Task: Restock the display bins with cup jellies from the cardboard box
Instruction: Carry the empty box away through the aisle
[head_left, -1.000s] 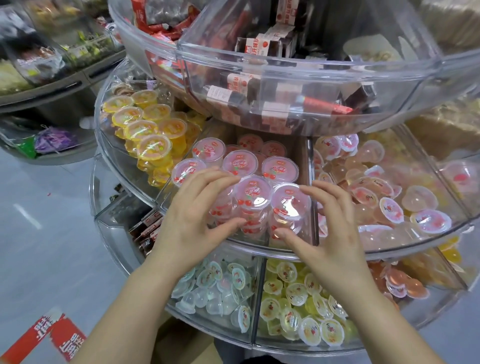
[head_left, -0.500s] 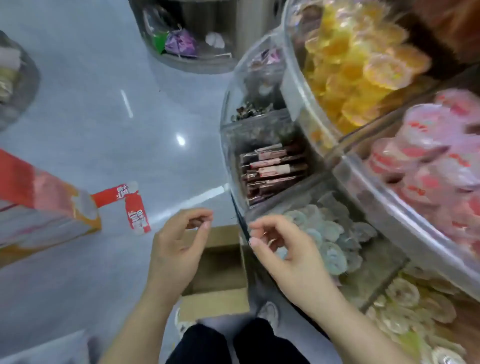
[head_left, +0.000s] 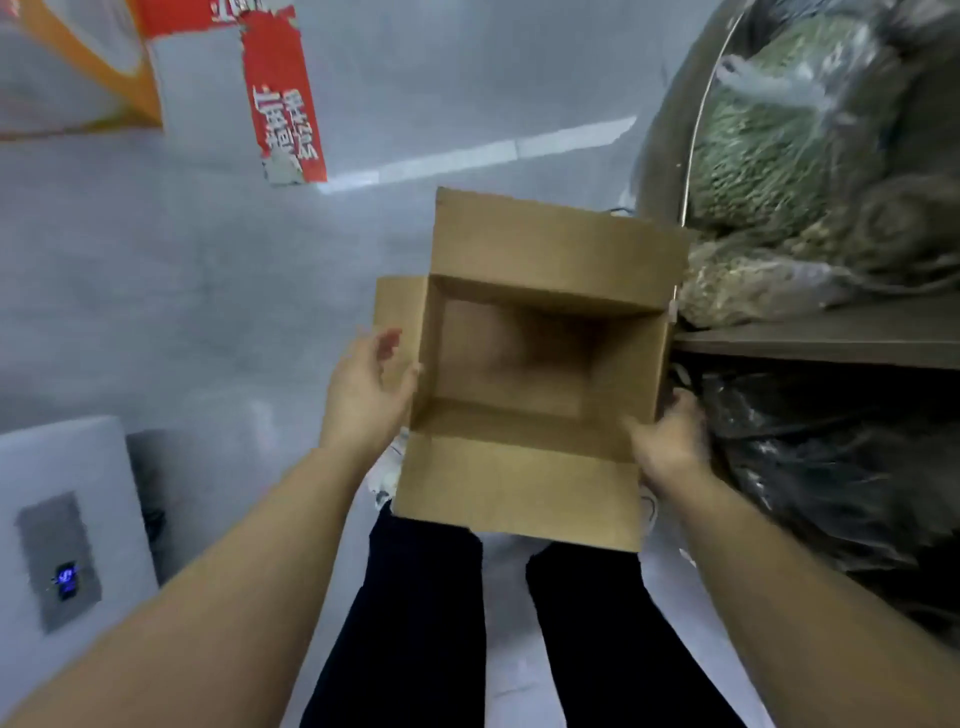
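Here, one cardboard box (head_left: 524, 467), brown, flaps open, sits on the grey floor (head_left: 156, 291) directly ahead of the person's dark trouser legs (head_left: 415, 623); its inside shows only bare cardboard walls and a blurred bottom, with no cup jellies visible in it. Left hand (head_left: 366, 387): placed at the box's left side, beside the small left flap, palm turned toward the wall, fingers fairly straight — touching or nearly touching the cardboard, not curled round anything. Right hand (head_left: 670, 441): at the box's near right corner, fingers bent around the edge of the right wall; the frame is blurred there, so whether it actually grips the wall cannot be told. Far flap stands up behind the opening; near flap lies folded toward the person. To the right, touching the box, a display stand's lower shelf (head_left: 810, 343) carries clear plastic bags of greenish and brownish goods (head_left: 769, 135), and below it lies dark plastic wrapping (head_left: 831, 467). Upper left: an orange-and-white carton (head_left: 78, 67) and a torn red strip with white printed characters (head_left: 283, 104) on the floor. Lower left: a white unit (head_left: 67, 519) with a grey panel and a small blue light.
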